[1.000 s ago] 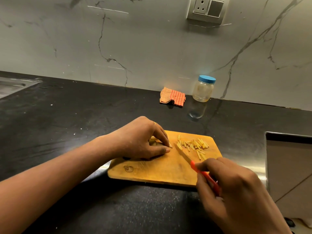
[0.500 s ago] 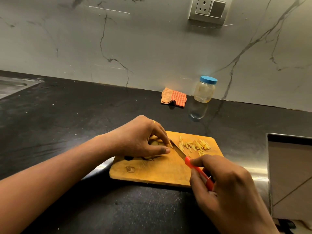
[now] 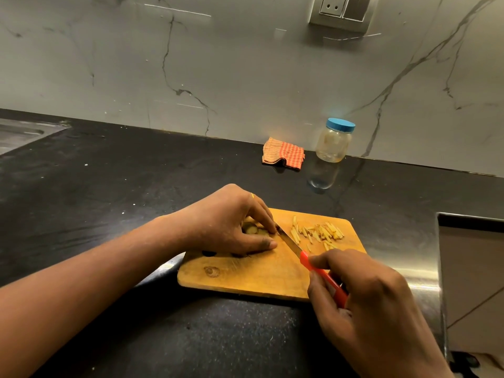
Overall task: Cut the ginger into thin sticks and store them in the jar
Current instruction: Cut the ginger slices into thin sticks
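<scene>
Currently left hand (image 3: 231,222) pins the ginger piece (image 3: 252,229); right hand (image 3: 368,301) grips the red-handled knife (image 3: 305,256). Blade touches the left fingertips (image 3: 272,230), so a slip likely nicks them.

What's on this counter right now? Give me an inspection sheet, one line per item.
Surface: black counter, white specks, glossy; wooden board lies on it.
Job's things: ginger on the board under the left hand; cut sticks piled on the board's far right; knife blade beside the left fingers; jar upright by the wall, blue lid on.
Clutter: checked cloth left of the jar.
Hands: left hand presses the ginger; right hand grips the knife's red handle.
Cables: nothing seen.
Surroundings: marble wall with socket; sink far left; steel edge at right.
</scene>
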`<state>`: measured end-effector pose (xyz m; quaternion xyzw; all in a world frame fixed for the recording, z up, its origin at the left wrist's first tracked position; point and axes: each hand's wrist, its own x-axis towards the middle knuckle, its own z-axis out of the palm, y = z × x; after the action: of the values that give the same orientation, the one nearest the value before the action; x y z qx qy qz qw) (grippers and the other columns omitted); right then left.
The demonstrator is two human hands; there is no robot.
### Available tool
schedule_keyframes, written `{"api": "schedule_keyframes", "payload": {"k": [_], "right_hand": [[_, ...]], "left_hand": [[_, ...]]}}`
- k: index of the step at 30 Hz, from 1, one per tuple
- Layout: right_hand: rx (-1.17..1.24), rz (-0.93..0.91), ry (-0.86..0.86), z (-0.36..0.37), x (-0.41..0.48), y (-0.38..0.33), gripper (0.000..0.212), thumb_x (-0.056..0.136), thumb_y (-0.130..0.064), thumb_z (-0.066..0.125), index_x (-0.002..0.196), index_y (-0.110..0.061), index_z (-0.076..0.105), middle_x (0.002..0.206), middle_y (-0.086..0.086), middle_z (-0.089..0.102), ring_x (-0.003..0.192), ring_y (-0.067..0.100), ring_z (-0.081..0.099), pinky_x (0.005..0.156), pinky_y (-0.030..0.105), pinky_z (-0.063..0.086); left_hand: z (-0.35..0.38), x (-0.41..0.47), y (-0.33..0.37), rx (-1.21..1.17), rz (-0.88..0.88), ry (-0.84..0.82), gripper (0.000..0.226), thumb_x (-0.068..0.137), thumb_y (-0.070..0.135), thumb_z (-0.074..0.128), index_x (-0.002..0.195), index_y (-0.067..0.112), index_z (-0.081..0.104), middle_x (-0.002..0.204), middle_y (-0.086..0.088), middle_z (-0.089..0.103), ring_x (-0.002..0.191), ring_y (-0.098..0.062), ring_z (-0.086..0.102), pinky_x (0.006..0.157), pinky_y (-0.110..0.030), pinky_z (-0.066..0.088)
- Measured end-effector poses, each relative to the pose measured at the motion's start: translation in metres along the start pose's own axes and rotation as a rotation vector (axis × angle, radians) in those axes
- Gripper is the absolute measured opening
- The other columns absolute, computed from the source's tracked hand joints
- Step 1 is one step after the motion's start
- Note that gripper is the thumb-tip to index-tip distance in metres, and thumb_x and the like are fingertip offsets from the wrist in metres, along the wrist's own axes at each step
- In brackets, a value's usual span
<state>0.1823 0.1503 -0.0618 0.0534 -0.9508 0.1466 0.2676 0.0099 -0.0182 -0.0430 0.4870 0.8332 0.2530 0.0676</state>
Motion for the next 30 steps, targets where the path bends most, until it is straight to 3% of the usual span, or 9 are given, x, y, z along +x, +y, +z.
{"api": "schedule_keyframes", "payload": {"k": [5, 12, 16, 21, 30], "right_hand": [[0.002, -0.007, -0.050, 0.000, -0.001, 0.004, 0.019, 0.074, -0.019, 0.076, 0.092, -0.018, 0.070, 0.076, -0.008, 0.064, 0.060, 0.006, 0.058, 0.051, 0.017, 0.052], [-0.060, -0.012, -0.048, 0.006, 0.012, 0.000, 0.010, 0.084, -0.022, 0.066, 0.094, -0.020, 0.067, 0.077, -0.007, 0.059, 0.063, 0.008, 0.055, 0.052, 0.024, 0.050], [-0.040, -0.016, -0.080, 0.003, 0.007, 0.000, 0.012, 0.083, -0.023, 0.066, 0.095, -0.022, 0.067, 0.077, -0.009, 0.059, 0.062, 0.007, 0.055, 0.051, 0.021, 0.050], [0.001, -0.049, 0.001, -0.010, -0.009, 0.004, 0.014, 0.075, -0.026, 0.063, 0.087, -0.020, 0.069, 0.071, -0.007, 0.062, 0.055, 0.010, 0.058, 0.045, 0.025, 0.051], [0.033, -0.020, 0.127, -0.016, -0.011, 0.004, 0.019, 0.075, -0.026, 0.067, 0.090, -0.016, 0.072, 0.076, -0.010, 0.065, 0.060, 0.001, 0.060, 0.057, 0.014, 0.050]], "left_hand": [[0.000, 0.000, 0.000, -0.001, -0.008, -0.005, 0.028, 0.087, 0.040, 0.071, 0.112, 0.029, 0.075, 0.116, 0.019, 0.067, 0.106, 0.000, 0.061, 0.087, -0.010, 0.049], [0.001, 0.000, 0.003, 0.003, -0.031, -0.006, 0.028, 0.086, 0.040, 0.072, 0.112, 0.028, 0.075, 0.116, 0.018, 0.067, 0.106, -0.001, 0.061, 0.088, -0.010, 0.048], [0.002, 0.001, 0.004, 0.013, -0.035, -0.001, 0.028, 0.086, 0.041, 0.072, 0.110, 0.029, 0.076, 0.115, 0.019, 0.067, 0.105, 0.000, 0.061, 0.087, -0.010, 0.048], [0.001, 0.000, 0.003, 0.010, -0.042, 0.004, 0.028, 0.085, 0.043, 0.072, 0.109, 0.028, 0.076, 0.115, 0.019, 0.067, 0.106, 0.001, 0.060, 0.088, -0.010, 0.047], [0.000, 0.001, 0.004, 0.020, -0.048, -0.013, 0.030, 0.086, 0.042, 0.072, 0.111, 0.027, 0.075, 0.117, 0.018, 0.066, 0.108, -0.001, 0.060, 0.090, -0.013, 0.049]]}}
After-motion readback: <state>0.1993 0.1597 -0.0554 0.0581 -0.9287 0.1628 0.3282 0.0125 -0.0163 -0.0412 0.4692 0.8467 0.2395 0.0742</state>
